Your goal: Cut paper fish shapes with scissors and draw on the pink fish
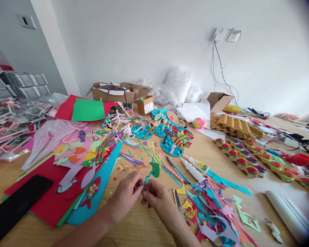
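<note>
A turquoise wavy strip (148, 177), perhaps a pipe cleaner, rises from between my fingertips above the table. A green paper cutout (155, 169) is at its upper end. My left hand (128, 188) pinches the strip's lower end from the left. From the right, my right hand (157, 194) is closed on the same end, its fingertips almost touching the left ones. My fingers hide the bottom of the strip. Just beyond the cutout lies a striped paper fish (155, 157). A pink twisted strip (173, 173) rests to the right, beside pencils (179, 170).
Coloured paper sheets (48, 192) and a black phone (20, 202) lie left. Paper scraps (216, 212), glue bottles (192, 169) and painted egg-carton pieces (243, 156) spread right. Turquoise plates (167, 147), a cardboard box (113, 94) and plastic bags (179, 82) stand behind.
</note>
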Demonstrator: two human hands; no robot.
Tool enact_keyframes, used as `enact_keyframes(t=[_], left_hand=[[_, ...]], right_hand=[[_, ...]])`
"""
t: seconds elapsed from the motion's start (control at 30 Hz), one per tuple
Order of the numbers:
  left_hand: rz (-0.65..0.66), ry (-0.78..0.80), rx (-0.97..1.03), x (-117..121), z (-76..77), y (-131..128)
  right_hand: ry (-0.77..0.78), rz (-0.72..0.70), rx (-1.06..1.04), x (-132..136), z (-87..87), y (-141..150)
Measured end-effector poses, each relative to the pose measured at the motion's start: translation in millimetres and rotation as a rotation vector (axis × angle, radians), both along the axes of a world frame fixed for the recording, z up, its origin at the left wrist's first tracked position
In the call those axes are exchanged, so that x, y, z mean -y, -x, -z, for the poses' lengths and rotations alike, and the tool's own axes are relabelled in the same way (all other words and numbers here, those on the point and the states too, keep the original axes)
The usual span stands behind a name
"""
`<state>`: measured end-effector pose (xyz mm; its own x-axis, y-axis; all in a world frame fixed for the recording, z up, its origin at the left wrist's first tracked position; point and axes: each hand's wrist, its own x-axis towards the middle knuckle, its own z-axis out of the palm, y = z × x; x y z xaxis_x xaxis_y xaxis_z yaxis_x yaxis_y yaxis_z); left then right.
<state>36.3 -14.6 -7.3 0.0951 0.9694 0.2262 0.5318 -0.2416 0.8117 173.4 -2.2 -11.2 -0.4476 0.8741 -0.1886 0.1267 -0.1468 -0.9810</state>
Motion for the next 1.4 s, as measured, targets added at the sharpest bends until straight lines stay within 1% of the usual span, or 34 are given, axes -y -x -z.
enact_keyframes(t=[0.2,0.27,0.37,0.43,0.5,0.57,0.63,0.73,0.8,0.97,1.03,1.1,1.17,1.23,1.3,1.4], left_hand=[[-0.028,0.037,0.086,5,0.2,-1],[-0.026,0.065,0.161,5,1.2,-1],[-0.032,0.151,0.334,3,3.1,1],[-0.031,0.240,0.450,2,3.1,3],[-0.005,0.323,0.512,2,1.7,4],[0.019,0.371,0.524,4,-0.2,5],[0.009,0.381,0.510,5,-1.5,6],[-0.023,0.342,0.351,0,-3.2,13],[-0.026,0.286,0.197,-12,-6.6,23],[-0.028,0.205,-0.039,-56,-27.1,54],[-0.052,0.157,-0.163,-76,-34.5,62],[-0.052,0.135,-0.285,-95,-38.0,67],[-0.037,0.111,-0.396,-113,-37.0,70],[-0.014,0.091,-0.493,-126,-32.0,72],[0.018,0.076,-0.572,-136,-23.8,73],[0.071,0.070,-0.655,-143,-8.6,72]], right_hand=[[0.029,0.059,-0.076,1,6.7,9],[0.014,0.064,-0.085,1,7.1,10],[-0.024,0.077,-0.077,2,5.3,9],[-0.057,0.085,-0.045,3,4.0,8],[-0.113,0.093,0.030,5,3.6,7],[-0.168,0.097,0.116,7,3.4,8],[-0.185,0.086,0.174,9,2.4,10],[-0.184,0.056,0.246,12,-1.6,10],[-0.213,0.037,0.322,13,-4.1,7],[-0.369,0.020,0.527,15,-4.3,-7],[-0.418,0.041,0.589,14,-3.1,-13],[-0.465,0.073,0.651,12,-1.8,-18],[-0.507,0.099,0.704,10,0.2,-22],[-0.535,0.121,0.735,8,3.1,-25],[-0.547,0.136,0.748,7,7.0,-28],[-0.544,0.136,0.757,4,13.3,-30]])
